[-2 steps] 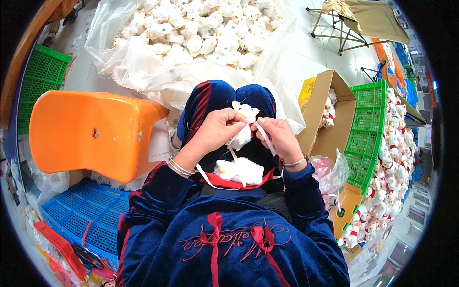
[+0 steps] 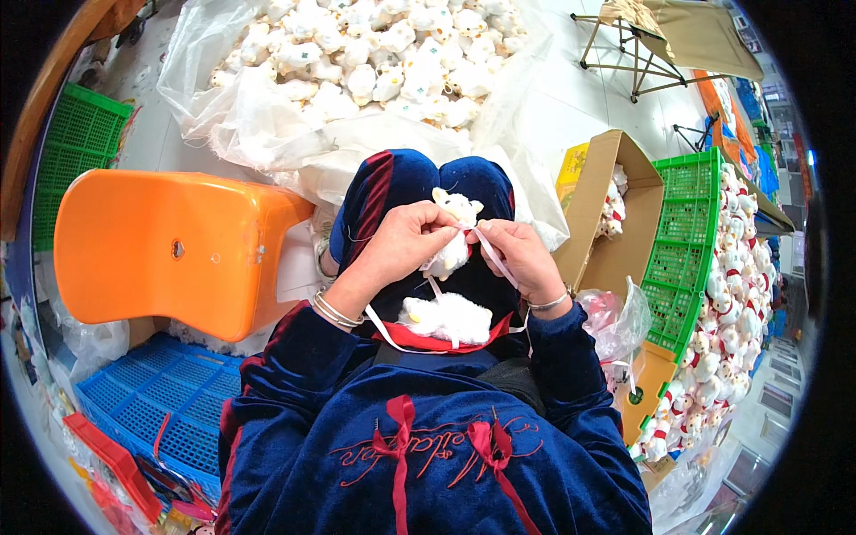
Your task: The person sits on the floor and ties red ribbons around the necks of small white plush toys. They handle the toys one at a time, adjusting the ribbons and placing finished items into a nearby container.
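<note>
toy (image 2: 448,259): white | ribbon (image 2: 497,259): whitish | stool (image 2: 134,245): orange | crate (image 2: 169,383): blue grid

Before you: toy heap (image 2: 383,67) in plastic bag (image 2: 259,134). Left: stool (image 2: 152,245); behind that, left-hand crate (image 2: 160,370). Between your left hand (image 2: 399,239) and right hand (image 2: 524,259), first toy (image 2: 458,209); second toy (image 2: 450,318) nearer you, on your lap (image 2: 401,181). Right: carton (image 2: 588,209), toys inside (image 2: 613,212); farther right, right-hand crate (image 2: 682,254), then toy pile (image 2: 736,294).

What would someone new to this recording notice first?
Probably the big orange stool at the left, the largest block of bright colour. Next, the heap of white plush toys on translucent plastic at the top. Then, near the centre, the left hand and right hand pinch a pale ribbon at the neck of a small plush toy.
</note>
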`<state>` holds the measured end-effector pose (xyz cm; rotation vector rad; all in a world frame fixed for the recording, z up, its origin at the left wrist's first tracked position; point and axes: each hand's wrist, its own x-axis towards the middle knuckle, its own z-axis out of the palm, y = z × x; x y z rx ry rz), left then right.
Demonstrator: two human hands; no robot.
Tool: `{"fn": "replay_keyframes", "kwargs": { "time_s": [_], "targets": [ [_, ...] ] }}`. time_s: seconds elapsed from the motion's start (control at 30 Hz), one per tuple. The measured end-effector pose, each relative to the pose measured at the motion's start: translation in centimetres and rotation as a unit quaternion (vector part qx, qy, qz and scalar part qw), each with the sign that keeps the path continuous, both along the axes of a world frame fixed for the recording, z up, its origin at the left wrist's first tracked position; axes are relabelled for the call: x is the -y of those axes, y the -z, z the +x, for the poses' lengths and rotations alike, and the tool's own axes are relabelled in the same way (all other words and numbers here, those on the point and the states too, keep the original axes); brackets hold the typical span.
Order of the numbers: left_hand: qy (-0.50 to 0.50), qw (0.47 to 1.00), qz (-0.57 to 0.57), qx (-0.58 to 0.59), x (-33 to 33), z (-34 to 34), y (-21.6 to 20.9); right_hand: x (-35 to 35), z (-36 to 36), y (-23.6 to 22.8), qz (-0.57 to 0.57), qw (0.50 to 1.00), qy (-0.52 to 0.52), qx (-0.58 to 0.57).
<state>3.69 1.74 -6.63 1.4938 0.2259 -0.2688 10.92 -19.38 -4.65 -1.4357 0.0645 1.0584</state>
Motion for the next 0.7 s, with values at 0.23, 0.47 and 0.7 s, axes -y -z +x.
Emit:
{"fn": "replay_keyframes", "kwargs": {
  "time_s": [0.23,0.47,0.7],
  "targets": [
    [-0.004,1.0,0.002,0.003,0.0,-0.1,0.3,0.0,0.6,-1.0,0.026,0.994,0.011,-0.105],
    [0.002,1.0,0.009,0.006,-0.1,-0.1,-0.1,-0.2,0.4,-0.9,-0.013,0.999,-0.026,-0.014],
    [-0.001,1.0,0.004,0.004,0.0,0.0,0.0,0.0,0.9,-2.3,-0.083,0.99,-0.079,0.083]
  ]
}}
